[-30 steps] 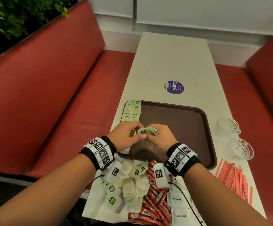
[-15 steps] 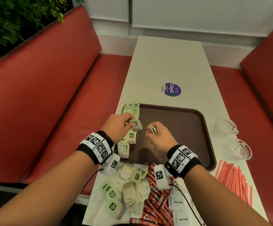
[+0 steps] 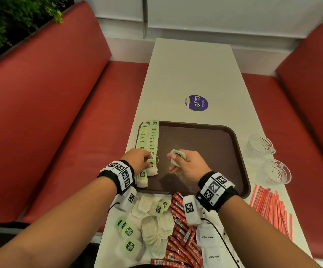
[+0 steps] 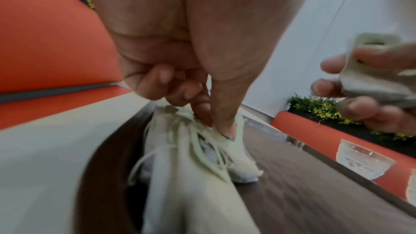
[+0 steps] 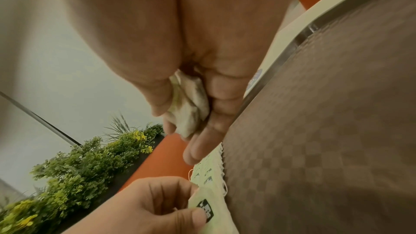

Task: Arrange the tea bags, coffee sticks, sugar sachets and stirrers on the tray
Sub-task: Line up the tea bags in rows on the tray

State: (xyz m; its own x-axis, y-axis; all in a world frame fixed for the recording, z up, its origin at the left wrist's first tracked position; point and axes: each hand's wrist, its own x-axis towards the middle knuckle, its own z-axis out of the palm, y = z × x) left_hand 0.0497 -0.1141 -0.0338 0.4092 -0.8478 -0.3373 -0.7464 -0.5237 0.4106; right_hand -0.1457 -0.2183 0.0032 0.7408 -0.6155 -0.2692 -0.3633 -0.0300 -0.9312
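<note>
A dark brown rectangular plastic tray (image 3: pixel 205 144) is set on the long off-white surface (image 3: pixel 191 70). Two rows of green-tagged paper tea bags (image 3: pixel 148 136) are laid along the tray's left edge. The nearest bag of the right-hand row (image 3: pixel 152 168) is pinched at its green tag by the left hand (image 3: pixel 137 161), thumb and fingertips curled down onto it. A small bunch of tea bags (image 3: pixel 178 157) is gripped in the curled fingers of the right hand (image 3: pixel 187 165), held above the tray's middle. On the near surface, a loose pile of tea bags (image 3: pixel 151 227) is seen beside red coffee sticks (image 3: pixel 181 235) and white sugar sachets (image 3: pixel 209 240). Red-and-white striped stirrers (image 3: pixel 270 207) are spread right of the tray, near two clear glass bowls (image 3: pixel 268 159).
</note>
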